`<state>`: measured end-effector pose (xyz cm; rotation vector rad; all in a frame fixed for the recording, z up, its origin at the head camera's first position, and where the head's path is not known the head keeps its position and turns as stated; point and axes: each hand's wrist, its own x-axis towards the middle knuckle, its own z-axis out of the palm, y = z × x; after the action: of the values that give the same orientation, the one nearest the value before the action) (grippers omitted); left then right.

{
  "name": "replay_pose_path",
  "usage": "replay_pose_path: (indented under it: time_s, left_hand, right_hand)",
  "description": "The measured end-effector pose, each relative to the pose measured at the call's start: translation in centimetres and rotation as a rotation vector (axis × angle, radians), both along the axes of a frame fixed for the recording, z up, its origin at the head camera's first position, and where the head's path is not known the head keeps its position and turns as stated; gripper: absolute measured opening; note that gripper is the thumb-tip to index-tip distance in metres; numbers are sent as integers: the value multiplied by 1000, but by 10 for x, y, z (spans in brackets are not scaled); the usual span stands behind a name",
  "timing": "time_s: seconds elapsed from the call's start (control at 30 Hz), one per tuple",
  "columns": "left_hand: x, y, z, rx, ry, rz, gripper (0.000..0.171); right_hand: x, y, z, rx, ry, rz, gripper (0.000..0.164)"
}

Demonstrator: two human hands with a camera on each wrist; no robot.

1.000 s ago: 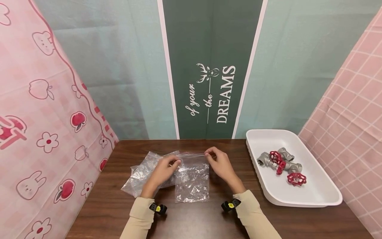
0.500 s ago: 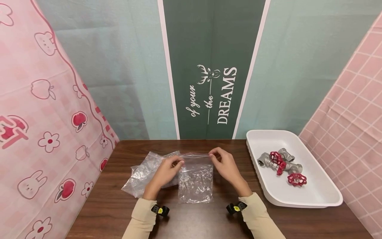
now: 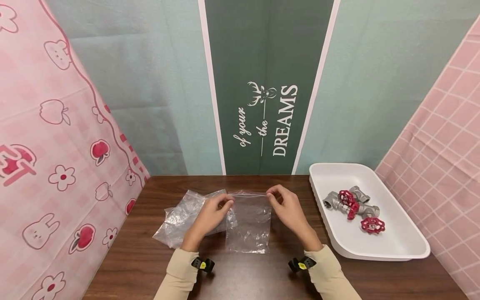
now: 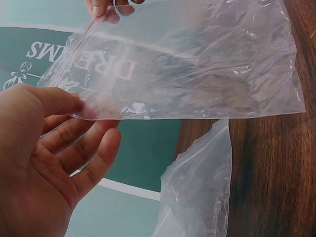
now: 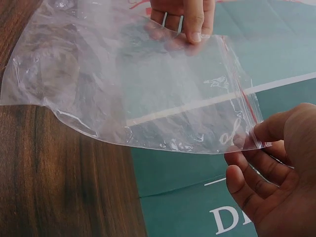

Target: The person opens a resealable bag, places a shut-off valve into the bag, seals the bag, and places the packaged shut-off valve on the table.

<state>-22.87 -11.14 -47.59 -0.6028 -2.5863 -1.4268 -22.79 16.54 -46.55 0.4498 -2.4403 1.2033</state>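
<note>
A clear zip bag (image 3: 249, 225) with a red line along its zip strip hangs flat between my two hands, its zip end away from me. My left hand (image 3: 211, 211) pinches its left edge near the top between thumb and finger, the other fingers loosely bent beneath. At the top right corner, by the zip strip, my right hand (image 3: 288, 207) pinches the bag in the same way. In the right wrist view, the red zip line (image 5: 247, 106) runs to the right thumb. Nothing shows inside the bag.
More clear bags (image 3: 180, 218) lie on the dark wooden table (image 3: 123, 250) beside and under the left hand. To the right stands a white tray (image 3: 393, 246) holding several metal valves (image 3: 354, 204) with red handwheels. Printed cloths hang behind and at both sides.
Both hands have shifted slightly right with the bag, the right hand a little more. The bag's film looks smoother and more stretched between them. The tray and the other bags have stayed in place.
</note>
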Motion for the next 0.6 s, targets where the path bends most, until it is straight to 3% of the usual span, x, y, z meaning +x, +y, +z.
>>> replay_pose_path:
  time_s: [0.23, 0.43, 0.6]
  left_hand:
    - [-1, 2, 1, 52, 49, 43, 23]
    - [-2, 5, 4, 102, 215, 116, 42]
    - [7, 12, 14, 96, 255, 71, 41]
  right_hand:
    - [3, 1, 2, -29, -8, -27, 3]
    - [5, 1, -1, -42, 17, -68, 5]
    - [7, 0, -2, -58, 17, -81, 7]
